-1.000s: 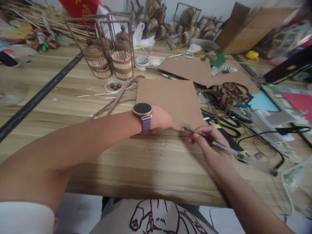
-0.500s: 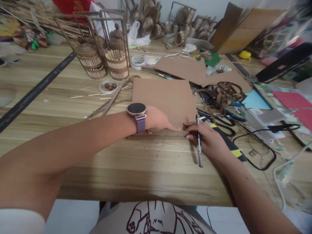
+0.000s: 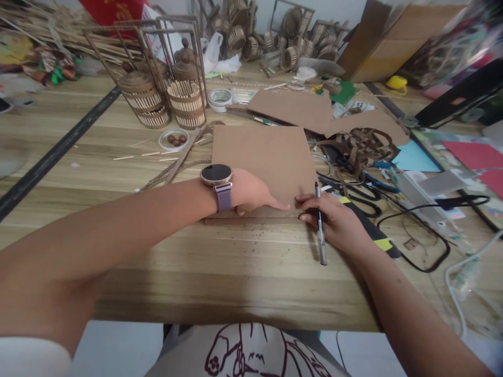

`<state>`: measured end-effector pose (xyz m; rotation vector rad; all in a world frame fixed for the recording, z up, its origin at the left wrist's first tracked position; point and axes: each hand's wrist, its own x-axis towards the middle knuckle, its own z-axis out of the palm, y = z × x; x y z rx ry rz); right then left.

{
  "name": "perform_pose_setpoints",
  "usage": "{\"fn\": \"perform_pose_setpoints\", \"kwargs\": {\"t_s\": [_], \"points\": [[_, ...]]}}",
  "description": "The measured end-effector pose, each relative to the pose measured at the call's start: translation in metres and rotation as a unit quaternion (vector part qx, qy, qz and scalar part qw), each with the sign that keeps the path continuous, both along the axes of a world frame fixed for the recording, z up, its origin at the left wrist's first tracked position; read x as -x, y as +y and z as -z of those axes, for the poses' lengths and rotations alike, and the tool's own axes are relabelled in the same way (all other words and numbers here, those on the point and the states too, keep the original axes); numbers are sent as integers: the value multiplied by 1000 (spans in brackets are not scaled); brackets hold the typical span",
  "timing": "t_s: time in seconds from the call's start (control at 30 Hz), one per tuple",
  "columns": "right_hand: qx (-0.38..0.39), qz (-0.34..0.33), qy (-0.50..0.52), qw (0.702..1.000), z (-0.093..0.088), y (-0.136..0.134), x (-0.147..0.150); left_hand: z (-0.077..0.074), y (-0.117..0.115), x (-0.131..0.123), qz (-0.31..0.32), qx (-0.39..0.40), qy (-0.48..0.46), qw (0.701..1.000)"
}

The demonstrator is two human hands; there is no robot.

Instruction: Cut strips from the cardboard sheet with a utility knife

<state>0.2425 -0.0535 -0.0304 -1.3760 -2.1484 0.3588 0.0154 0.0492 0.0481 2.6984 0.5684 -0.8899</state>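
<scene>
A flat sheet of brown cardboard [image 3: 259, 149] lies on the wooden table in front of me. My left hand [image 3: 253, 192], with a round watch [image 3: 217, 175] on its wrist, rests on the sheet's near part. Its index finger stretches toward the right edge; the other fingers are mostly hidden beneath the hand. At the near right corner is my right hand [image 3: 340, 220], its fingertips at the cardboard edge. A black and grey pen [image 3: 320, 235] sits between its fingers, pointing along the table. A thin line runs along the sheet's near edge.
Scissors [image 3: 365, 201], brown strips [image 3: 363, 149] and a black cable [image 3: 428, 267] crowd the right side. Small slatted baskets in frames [image 3: 186, 104] stand at the back left, near a dish of brown beads [image 3: 175, 140] and a tape roll [image 3: 220, 99]. An open carton [image 3: 393, 42] stands behind.
The view has shifted slightly. Both hands, the pen and the cardboard keep nearly the same places relative to each other.
</scene>
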Motion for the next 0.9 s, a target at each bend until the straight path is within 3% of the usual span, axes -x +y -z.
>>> {"fn": "perform_pose_setpoints", "kwargs": {"t_s": [0.27,0.4,0.5,0.6,0.7,0.9], "points": [[-14,-16,-1,1000,1,3,-1,10,6,2,30,-17,-22,999],[-10,-7,5,1000,-1,1,0,5,4,1,16,-11,-13,1000],[-4,48,25,999,-7,-8,4,-6,-2,-1,9,-14,19,1000],[-46,130,57,989,-15,-22,12,-13,-6,-2,-16,-6,48,999],[-69,141,114,981,-22,-37,26,-16,-7,-3,-33,4,34,999],[61,117,149,980,-26,-45,63,-17,-4,-2,-5,3,38,999]]}}
